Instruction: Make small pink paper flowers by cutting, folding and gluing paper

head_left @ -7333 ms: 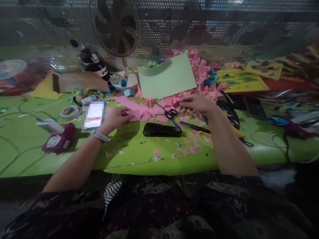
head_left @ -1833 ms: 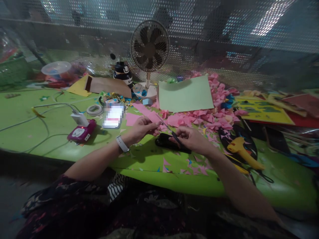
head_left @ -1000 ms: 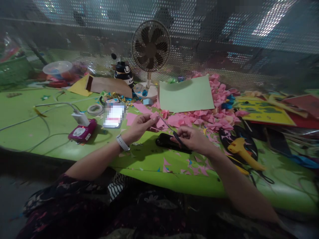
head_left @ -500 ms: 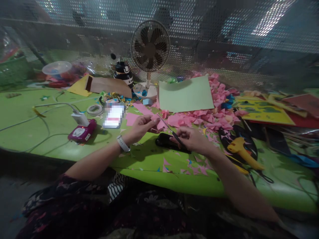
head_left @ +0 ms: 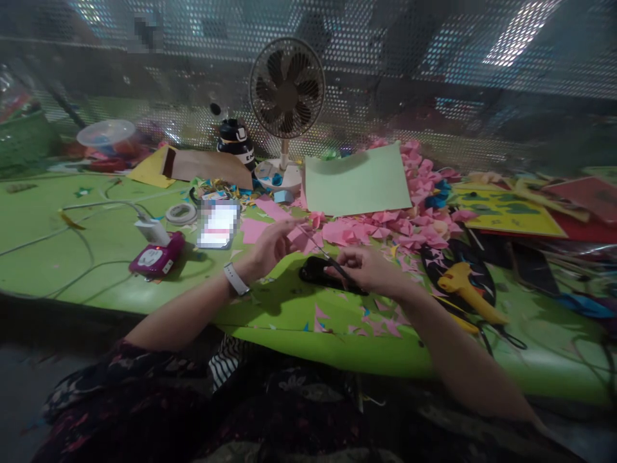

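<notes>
Across the green table (head_left: 96,276), a pale green sheet (head_left: 359,183) rests against heaped pink paper (head_left: 421,170). From here, the right hand (head_left: 378,271) has its fingers closed around the scissors (head_left: 337,265) above the black stapler (head_left: 312,271). The left hand (head_left: 274,247) is curled beside the blades; I can't tell whether its fingertips meet or pinch paper. A slip of the scissors could nick those close fingers, and a low dip might snag loose pink scraps (head_left: 320,313).
</notes>
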`<state>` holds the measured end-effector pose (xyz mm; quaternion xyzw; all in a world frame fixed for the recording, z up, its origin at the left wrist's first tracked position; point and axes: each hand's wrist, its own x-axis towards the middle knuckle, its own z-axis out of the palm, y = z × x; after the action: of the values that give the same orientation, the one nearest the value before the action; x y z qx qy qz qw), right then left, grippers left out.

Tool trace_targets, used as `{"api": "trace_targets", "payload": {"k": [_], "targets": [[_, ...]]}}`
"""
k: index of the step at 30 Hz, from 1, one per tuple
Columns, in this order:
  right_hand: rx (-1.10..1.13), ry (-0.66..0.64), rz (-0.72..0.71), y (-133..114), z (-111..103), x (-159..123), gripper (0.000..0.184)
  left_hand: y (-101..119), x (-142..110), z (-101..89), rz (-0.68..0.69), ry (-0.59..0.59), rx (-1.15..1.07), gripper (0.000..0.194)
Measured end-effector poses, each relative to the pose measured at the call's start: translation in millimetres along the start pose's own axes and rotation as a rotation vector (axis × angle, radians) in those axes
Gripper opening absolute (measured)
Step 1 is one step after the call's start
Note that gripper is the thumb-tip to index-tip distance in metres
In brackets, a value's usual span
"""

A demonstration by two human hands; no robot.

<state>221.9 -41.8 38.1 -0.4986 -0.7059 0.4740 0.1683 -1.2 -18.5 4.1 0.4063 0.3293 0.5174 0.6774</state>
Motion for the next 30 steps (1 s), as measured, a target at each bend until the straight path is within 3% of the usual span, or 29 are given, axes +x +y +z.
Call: {"api": "trace_targets", "payload": {"k": [5,13,18,24,30], "targets": [[-0.055,-0.021,0.021,1,0,2,0.052,2,-4,8.6,-0.23,-0.019,-0.176,0.032],[-0.127,-0.011,-0.02,3,-1,2,0.048,-3,-11,8.4,-0.16,-0.047,-0.071,0.018],[-0.12,0.012,-0.001,2,1,3,0.048,-4,-9,10.2,-0.151,0.021,-0.06,0.017],[-0.165,0.043,-0.043,0,3,1,0.044,-5,-1,-0.5,-0.074,0.116,-0.015,0.013],[-0.035,0.087,-0.001,9,-25,0,0.044,0,9,-12.4,-0.048,0.211,0.078,0.011]]}}
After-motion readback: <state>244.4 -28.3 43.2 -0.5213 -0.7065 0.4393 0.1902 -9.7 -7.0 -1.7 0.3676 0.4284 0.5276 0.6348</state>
